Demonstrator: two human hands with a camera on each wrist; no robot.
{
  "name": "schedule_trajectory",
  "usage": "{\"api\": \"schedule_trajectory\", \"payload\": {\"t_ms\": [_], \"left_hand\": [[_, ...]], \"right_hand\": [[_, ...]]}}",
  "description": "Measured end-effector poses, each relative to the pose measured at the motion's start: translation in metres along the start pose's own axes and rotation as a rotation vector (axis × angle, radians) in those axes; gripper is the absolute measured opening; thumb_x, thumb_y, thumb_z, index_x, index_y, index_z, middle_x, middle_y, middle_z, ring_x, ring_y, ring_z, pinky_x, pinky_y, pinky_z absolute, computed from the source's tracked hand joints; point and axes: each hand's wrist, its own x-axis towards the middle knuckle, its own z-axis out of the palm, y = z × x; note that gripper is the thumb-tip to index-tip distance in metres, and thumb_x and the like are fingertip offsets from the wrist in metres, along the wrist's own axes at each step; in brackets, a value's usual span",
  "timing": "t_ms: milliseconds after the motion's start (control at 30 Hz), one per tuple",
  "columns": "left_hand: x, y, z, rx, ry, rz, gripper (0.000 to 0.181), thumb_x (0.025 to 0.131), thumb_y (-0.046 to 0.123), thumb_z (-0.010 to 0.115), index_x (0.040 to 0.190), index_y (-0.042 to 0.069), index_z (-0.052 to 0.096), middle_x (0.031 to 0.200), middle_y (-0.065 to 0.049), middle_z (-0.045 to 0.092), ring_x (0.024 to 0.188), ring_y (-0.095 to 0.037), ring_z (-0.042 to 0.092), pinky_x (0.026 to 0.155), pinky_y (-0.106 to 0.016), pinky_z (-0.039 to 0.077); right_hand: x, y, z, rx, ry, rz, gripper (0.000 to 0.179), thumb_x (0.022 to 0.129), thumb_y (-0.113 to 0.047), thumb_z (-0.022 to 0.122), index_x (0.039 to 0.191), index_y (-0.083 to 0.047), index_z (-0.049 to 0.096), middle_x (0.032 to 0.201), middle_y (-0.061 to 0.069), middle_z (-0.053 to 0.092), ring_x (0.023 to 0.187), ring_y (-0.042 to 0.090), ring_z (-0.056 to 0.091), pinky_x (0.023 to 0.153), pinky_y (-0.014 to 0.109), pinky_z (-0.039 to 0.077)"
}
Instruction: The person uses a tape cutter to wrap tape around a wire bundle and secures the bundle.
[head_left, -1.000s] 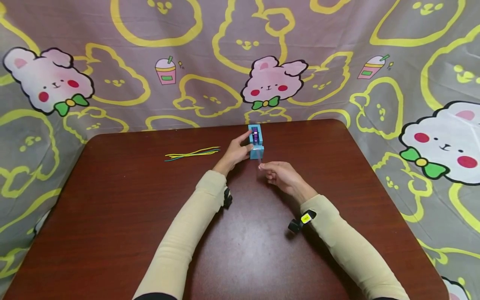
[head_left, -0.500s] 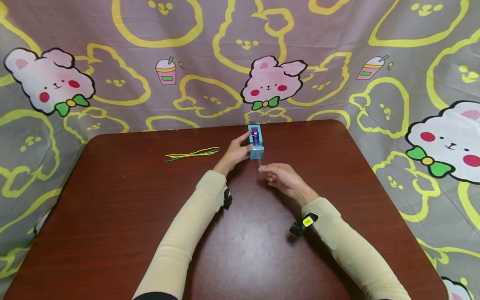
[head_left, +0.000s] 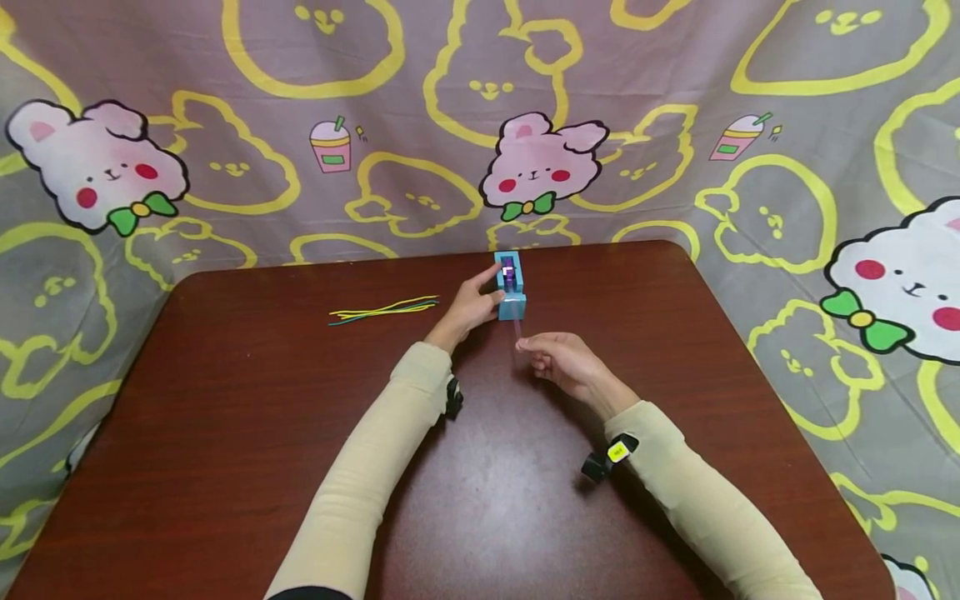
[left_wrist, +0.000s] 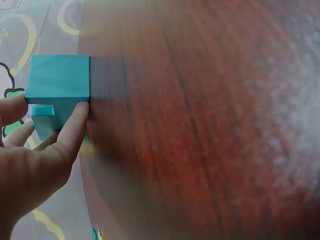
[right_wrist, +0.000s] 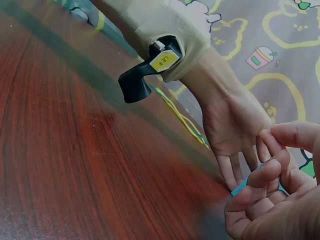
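A light blue tape dispenser (head_left: pixel 513 308) with a purple-cored roll (head_left: pixel 510 279) stands near the table's far edge in the head view. My left hand (head_left: pixel 471 307) grips it from the left. In the left wrist view, fingertips lie along the side of the dispenser (left_wrist: pixel 59 80). From its front comes a strip of clear tape (head_left: pixel 517 330), stretched toward me. My right hand (head_left: pixel 570 363) pinches that strip between thumb and forefinger. In the right wrist view, the curled fingers of my right hand (right_wrist: pixel 272 195) hide most of the dispenser.
Several thin yellow and teal strands (head_left: pixel 384 311) lie on the brown table (head_left: pixel 247 450), left of the dispenser. A cartoon-print cloth (head_left: pixel 420 108) hangs just behind the table's far edge. Each wrist carries a small black camera (head_left: pixel 595 467).
My right hand has drawn back slightly toward me, and the stretch of tape between it and the dispenser is a little longer. The left hand stays on the dispenser.
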Motion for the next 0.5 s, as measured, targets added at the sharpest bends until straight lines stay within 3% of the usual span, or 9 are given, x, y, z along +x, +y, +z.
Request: {"api": "schedule_trajectory", "payload": {"t_ms": [267,500], "left_hand": [[0.0008,-0.0007,0.0012,-0.003,0.008,0.001,0.059,0.102,0.007,0.056,0.154,0.031,0.043,0.160,-0.012,0.032,0.110,-0.022,0.060,0.097,-0.046,0.050],[0.0012,-0.0008,0.0010,0.016,0.008,-0.003,0.059,0.103,0.008,0.056,0.154,0.032,0.042,0.162,-0.010,0.027,0.119,-0.024,0.058,0.099,-0.045,0.049]], "right_hand": [[-0.0049,0.0032,-0.0002,-0.009,-0.014,-0.002,0.019,0.097,-0.012,0.066,0.082,-0.011,0.077,0.065,-0.002,0.052,0.062,0.013,0.047,0.066,0.029,0.041],[-0.0095,0.0054,0.0009,-0.020,-0.019,0.001,0.016,0.096,-0.013,0.067,0.083,-0.011,0.076,0.066,-0.002,0.051,0.063,0.013,0.047,0.067,0.029,0.042]]}}
